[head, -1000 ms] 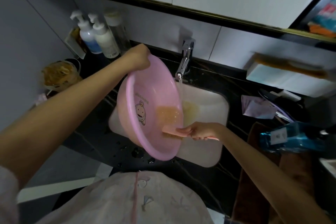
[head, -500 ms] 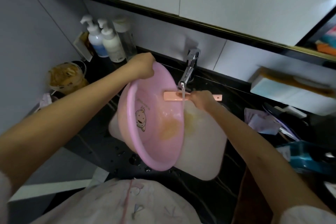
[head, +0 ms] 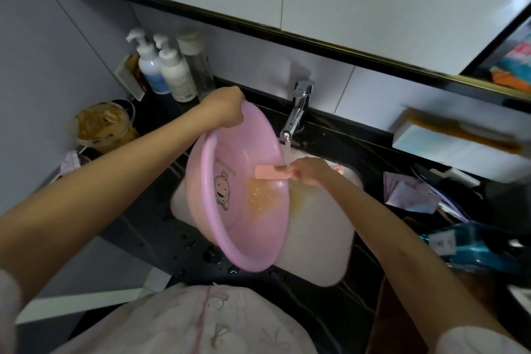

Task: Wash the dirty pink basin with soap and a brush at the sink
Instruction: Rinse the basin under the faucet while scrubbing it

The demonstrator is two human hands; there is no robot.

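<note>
The pink basin (head: 230, 218) stands tilted on edge over the left part of the sink (head: 324, 253), with its open side facing right. Its near rim hangs above the wet front counter (head: 149, 238). An orange-brown residue (head: 260, 195) lies on the inner wall beside the right rim. Just beyond it is the brush (head: 271, 173), long axis running left to right, head inside the basin and handle crossing the right rim. The right hand (head: 309, 171) is clenched round that handle, so the residue lies left of the grip and toward the person. The next stroke is probably a short pull toward the body, and the open sink bowl on the right leaves room for it. The water stream (head: 287, 152) from the faucet (head: 298, 112) lands on the brush close to the fingers. At the far rim, the left hand (head: 225, 108) grasps the basin edge and sets the tilt. Pump bottles (head: 161, 69) stand well behind it
</note>
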